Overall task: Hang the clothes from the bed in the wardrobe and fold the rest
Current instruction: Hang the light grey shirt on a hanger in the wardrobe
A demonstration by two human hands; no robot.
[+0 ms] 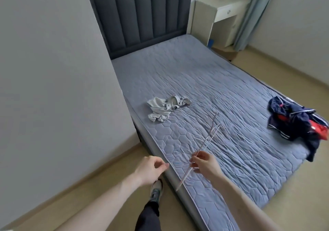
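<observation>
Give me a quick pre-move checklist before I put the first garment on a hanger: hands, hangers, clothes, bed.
1. Hangers in hand: ok. The right hand grips a bundle of thin pale hangers over the bed's near edge.
2. Free hand available: ok. The left hand holds nothing, fingers loosely curled.
3. Garments in sight: ok. A crumpled grey garment lies mid-bed; a navy and red jacket lies at the bed's right edge.
4. Jacket secure on the bed: not ok. Part of it hangs over the edge.
5. Hanger count or tangling: cannot tell, too thin and blurred.
6. Wardrobe open and within reach: cannot tell, not in view.
</observation>
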